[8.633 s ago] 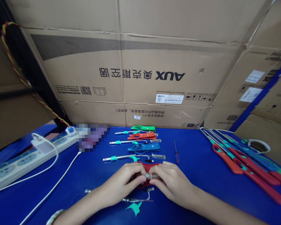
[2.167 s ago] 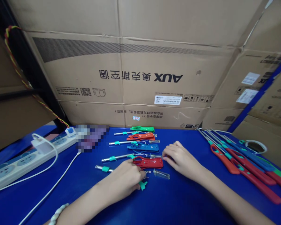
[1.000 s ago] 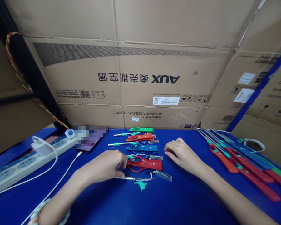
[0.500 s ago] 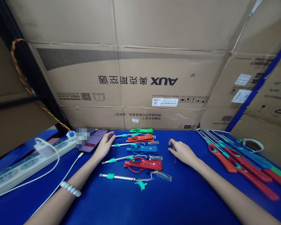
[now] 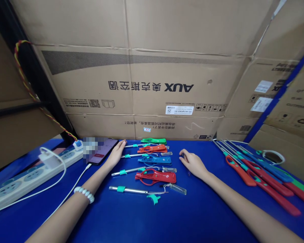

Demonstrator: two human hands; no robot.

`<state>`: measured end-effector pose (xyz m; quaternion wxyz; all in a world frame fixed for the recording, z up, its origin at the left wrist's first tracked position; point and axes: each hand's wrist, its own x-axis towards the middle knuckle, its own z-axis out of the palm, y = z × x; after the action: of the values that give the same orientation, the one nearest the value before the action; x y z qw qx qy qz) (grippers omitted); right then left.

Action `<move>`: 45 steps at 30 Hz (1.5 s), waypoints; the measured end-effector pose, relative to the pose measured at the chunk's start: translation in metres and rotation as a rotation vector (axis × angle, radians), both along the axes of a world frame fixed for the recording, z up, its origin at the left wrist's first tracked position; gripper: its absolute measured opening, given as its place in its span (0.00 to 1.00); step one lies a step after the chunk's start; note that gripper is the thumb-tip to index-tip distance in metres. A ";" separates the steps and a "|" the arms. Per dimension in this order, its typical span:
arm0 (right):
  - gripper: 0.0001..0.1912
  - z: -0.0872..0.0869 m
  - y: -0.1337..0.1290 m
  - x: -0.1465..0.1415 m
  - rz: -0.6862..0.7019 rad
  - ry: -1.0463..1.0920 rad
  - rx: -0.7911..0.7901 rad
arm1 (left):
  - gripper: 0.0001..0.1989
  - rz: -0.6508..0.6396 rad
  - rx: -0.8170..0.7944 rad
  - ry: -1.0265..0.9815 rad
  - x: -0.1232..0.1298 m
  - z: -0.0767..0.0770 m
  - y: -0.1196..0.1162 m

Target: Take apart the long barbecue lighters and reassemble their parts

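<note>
Head view: the left hand (image 5: 116,154) has released the metal tube (image 5: 138,191), now lying near-side of the red casing (image 5: 164,177), and stretches empty fingers beside the phone (image 5: 106,151); that set seems laid out. Right hand (image 5: 194,164) curls, grip unclear.

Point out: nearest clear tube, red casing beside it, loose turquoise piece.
Clear tube (image 5: 178,189), head view: mid-body.
Red casing (image 5: 161,176), head view: solid section right of loop.
Turquoise piece (image 5: 154,199), head view: middle of body.
</note>
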<state>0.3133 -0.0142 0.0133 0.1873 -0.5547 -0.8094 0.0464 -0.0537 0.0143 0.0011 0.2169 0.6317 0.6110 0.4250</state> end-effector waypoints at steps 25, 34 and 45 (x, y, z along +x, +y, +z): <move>0.13 -0.020 0.020 0.019 0.020 0.013 0.154 | 0.27 -0.143 0.129 0.581 -0.042 -0.026 0.015; 0.14 -0.020 0.019 0.017 0.022 -0.014 0.160 | 0.26 -0.128 0.111 0.645 -0.038 -0.024 0.010; 0.15 -0.026 0.022 0.018 0.045 -0.005 0.134 | 0.26 -0.129 0.096 0.656 -0.035 -0.019 0.008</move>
<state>0.3318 0.0077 -0.0131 0.2209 -0.5227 -0.8234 -0.0048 -0.0884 0.0224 -0.0183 0.0049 0.7816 0.5864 0.2129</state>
